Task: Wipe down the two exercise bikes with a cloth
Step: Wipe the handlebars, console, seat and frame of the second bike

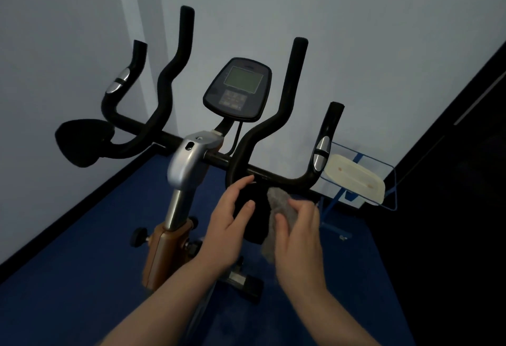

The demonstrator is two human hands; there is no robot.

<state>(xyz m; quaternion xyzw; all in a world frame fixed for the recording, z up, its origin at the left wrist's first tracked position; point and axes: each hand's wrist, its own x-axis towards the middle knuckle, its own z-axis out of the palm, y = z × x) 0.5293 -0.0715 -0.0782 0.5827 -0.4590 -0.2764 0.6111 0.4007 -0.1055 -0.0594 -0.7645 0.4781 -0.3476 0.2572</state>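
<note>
Grey cloth (279, 209) pinched loosely in my right hand (298, 239) could slip off the elbow pad (253, 219) my open left hand (227, 228) steadies.

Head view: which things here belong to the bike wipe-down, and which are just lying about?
Job:
exercise bike
black elbow pad, steadied by left hand
grey cloth, gripped by right hand

Lying about:
blue wire stand
cream pad resting on it
</note>
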